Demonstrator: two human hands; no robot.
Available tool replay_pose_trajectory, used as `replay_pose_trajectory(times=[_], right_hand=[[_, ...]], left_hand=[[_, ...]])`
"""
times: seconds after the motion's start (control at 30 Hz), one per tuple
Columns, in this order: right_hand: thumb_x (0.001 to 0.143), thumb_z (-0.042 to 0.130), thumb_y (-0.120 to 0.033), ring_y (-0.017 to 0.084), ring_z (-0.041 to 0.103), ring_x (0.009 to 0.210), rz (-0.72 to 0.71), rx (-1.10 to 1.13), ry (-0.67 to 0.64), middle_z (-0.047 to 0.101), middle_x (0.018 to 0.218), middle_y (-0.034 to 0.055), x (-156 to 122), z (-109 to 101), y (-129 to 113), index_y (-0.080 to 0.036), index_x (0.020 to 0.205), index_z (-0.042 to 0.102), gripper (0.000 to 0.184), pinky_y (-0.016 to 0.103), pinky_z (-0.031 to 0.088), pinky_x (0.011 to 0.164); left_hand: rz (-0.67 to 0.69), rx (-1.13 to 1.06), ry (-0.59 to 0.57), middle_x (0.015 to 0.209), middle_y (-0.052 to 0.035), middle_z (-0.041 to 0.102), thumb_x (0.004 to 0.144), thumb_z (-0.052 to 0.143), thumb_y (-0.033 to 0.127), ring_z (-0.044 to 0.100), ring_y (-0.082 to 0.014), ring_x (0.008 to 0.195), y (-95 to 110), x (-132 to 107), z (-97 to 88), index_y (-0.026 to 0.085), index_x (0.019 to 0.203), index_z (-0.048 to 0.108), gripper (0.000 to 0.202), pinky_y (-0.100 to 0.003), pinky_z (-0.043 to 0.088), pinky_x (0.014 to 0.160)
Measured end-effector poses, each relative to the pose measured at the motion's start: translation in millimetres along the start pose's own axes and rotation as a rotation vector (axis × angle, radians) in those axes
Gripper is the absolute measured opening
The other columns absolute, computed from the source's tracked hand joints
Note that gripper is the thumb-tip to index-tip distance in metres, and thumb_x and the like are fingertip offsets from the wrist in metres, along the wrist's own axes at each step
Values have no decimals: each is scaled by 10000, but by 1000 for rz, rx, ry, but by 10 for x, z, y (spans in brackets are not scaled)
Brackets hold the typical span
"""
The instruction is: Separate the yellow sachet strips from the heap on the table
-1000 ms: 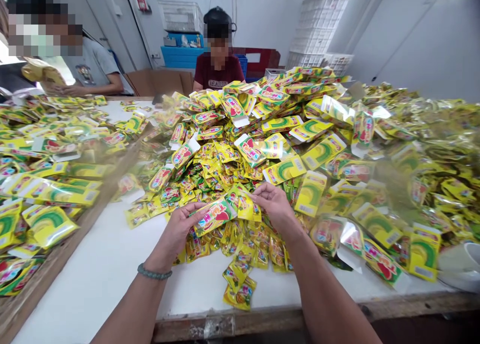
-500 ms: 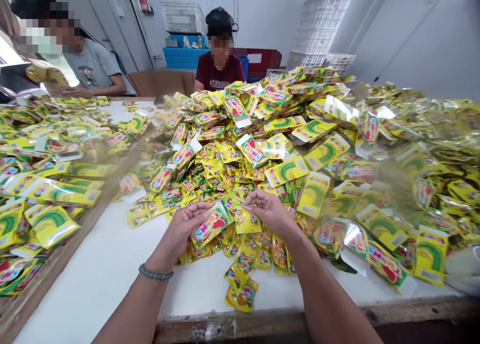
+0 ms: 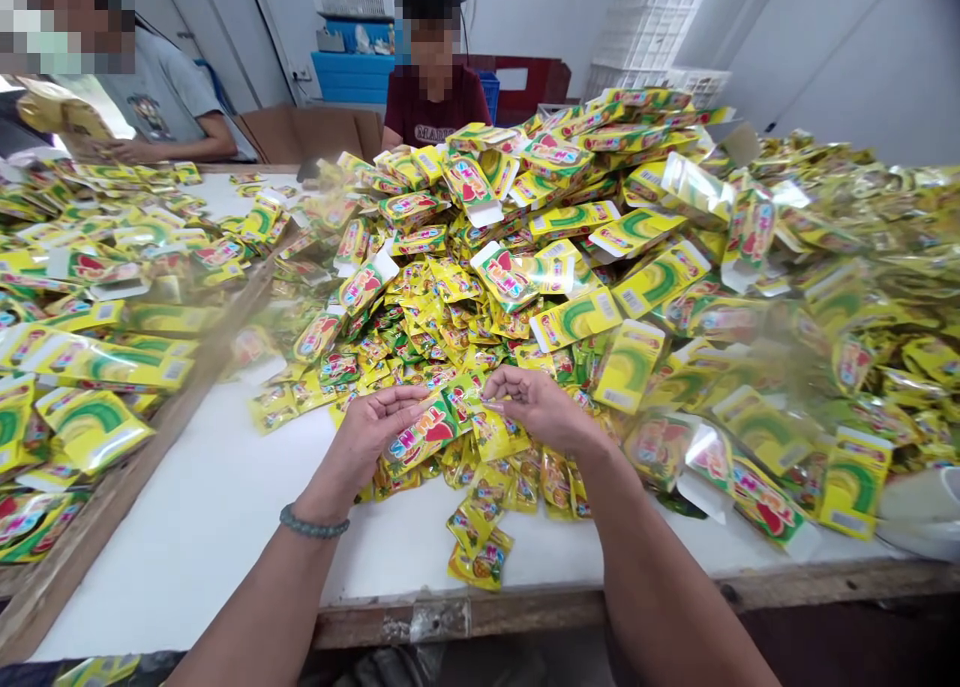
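Nearest the viewer, a wooden table edge [image 3: 540, 604] bears a patch of clear tape [image 3: 440, 619]; just beyond it, yellow sachets [image 3: 480, 557] lie on the white tabletop [image 3: 225, 497]. The left hand [image 3: 367, 432], with a braided bracelet [image 3: 315, 523] at its wrist, grips a printed carton [image 3: 420, 441] between thumb and fingers, tilted above the sachets. The right hand [image 3: 551, 407], fingers curled and thumb drawn close, pinches the edge of a green-and-yellow sachet [image 3: 463, 395] at the carton's right end; whether the sachet reaches inside cannot be told. At right stands a white bowl [image 3: 922, 502]; at left, a wooden strip [image 3: 142, 477] separates further cartons [image 3: 97, 427]. Beyond the hands, a sachet pile [image 3: 442, 317] slopes up into a carton heap [image 3: 645, 232]. Behind are a person in a maroon shirt [image 3: 436, 107], another in a grey shirt [image 3: 161, 92], a blue container [image 3: 352, 77] and stacked white crates [image 3: 649, 27].
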State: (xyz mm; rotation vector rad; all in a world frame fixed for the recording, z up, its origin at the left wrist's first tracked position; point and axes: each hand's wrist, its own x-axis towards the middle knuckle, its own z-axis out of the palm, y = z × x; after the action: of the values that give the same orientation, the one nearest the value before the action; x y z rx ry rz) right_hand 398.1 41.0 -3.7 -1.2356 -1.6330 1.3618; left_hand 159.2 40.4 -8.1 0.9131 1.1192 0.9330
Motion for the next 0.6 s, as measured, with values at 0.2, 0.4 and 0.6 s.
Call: replay_pose_trajectory(times=[0.2, 0.4, 0.6], right_hand=[[823, 599, -292, 95, 405, 563, -19, -34, -75, 468, 623, -49, -9, -35, 16, -184, 859, 597, 113, 211, 301, 529], [821, 618, -327, 93, 392, 565, -6, 58, -104, 451, 630, -55, -18, -60, 6, -183, 865, 582, 154, 221, 291, 535], [815, 618, -312, 87, 369, 550, 3, 6, -193, 437, 610, -63, 11, 5, 19, -178, 860, 588, 144, 214, 281, 522]], left_hand=[[20, 55, -9, 849, -87, 787, 543, 900, 388, 729, -244, 778, -17, 9, -21, 160, 914, 775, 453, -321, 569, 715], [44, 66, 2, 885, -90, 788, 539, 899, 401, 726, -253, 830, -21, 9, -19, 161, 903, 778, 452, -316, 564, 735], [28, 88, -21, 848, -89, 788, 524, 904, 406, 726, -249, 787, -15, -13, 30, 167, 878, 784, 443, -325, 566, 731]])
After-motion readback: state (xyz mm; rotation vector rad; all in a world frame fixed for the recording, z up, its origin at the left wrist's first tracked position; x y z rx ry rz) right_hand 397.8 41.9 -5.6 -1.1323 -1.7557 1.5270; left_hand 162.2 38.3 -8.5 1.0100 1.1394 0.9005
